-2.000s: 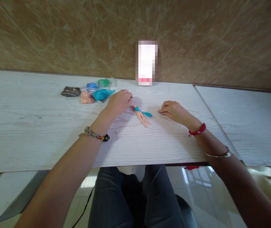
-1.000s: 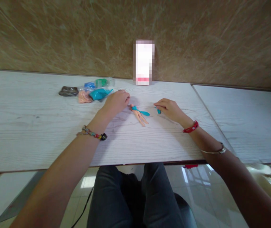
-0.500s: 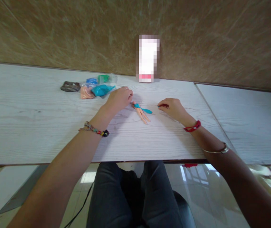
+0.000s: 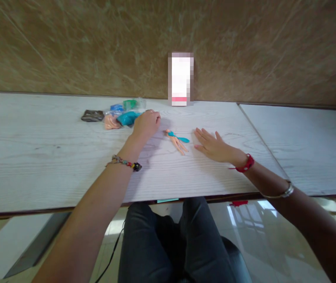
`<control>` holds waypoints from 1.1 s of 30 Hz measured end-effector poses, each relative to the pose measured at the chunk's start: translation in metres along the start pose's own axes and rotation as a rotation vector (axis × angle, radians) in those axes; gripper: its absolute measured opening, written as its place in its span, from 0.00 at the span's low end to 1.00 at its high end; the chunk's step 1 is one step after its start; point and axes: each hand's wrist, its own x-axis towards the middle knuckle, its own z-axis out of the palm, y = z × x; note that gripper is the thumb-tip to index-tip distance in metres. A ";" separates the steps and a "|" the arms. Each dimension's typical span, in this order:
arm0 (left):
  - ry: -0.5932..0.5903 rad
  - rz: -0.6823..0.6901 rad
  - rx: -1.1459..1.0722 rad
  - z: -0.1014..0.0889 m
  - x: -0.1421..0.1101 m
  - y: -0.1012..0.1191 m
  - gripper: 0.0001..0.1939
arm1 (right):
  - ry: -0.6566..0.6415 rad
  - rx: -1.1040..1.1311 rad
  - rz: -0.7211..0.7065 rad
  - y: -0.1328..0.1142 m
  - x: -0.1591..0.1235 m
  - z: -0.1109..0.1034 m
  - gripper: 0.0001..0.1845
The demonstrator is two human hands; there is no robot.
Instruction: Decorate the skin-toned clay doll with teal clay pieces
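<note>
A small clay doll figure (image 4: 177, 142) lies on the white table between my hands. Its body and legs are peach, and a teal piece covers the chest with a long teal strip trailing to the right. Left of the figure, my left hand (image 4: 147, 122) rests with its fingers curled in; whatever they may hold is hidden. The bag of teal clay (image 4: 128, 118) lies just behind that hand. My right hand (image 4: 213, 146) is palm down on the table to the right of the figure, fingers stretched and spread. Anything beneath its palm is out of sight.
Beside the teal clay lie bags of brown clay (image 4: 92, 115), peach clay (image 4: 112, 122), blue clay (image 4: 116, 107) and green clay (image 4: 130, 104). A blurred-out upright phone-like object (image 4: 181, 80) leans against the brown wall. A seam crosses the table (image 4: 53, 169) at right.
My right hand has gone from pinching a tiny teal bit to lying flat with fingers spread. My left hand stays curled in nearly the same place. The view has shifted slightly.
</note>
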 end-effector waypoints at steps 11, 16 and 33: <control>0.004 0.015 -0.055 0.005 0.004 -0.004 0.16 | -0.023 0.023 0.034 0.009 -0.014 0.003 0.29; -0.002 0.031 -0.081 0.009 0.007 -0.005 0.15 | -0.022 0.008 0.040 0.010 -0.010 0.001 0.28; 0.005 0.015 -0.130 0.011 0.008 -0.007 0.15 | -0.124 0.145 0.047 0.034 0.014 -0.012 0.28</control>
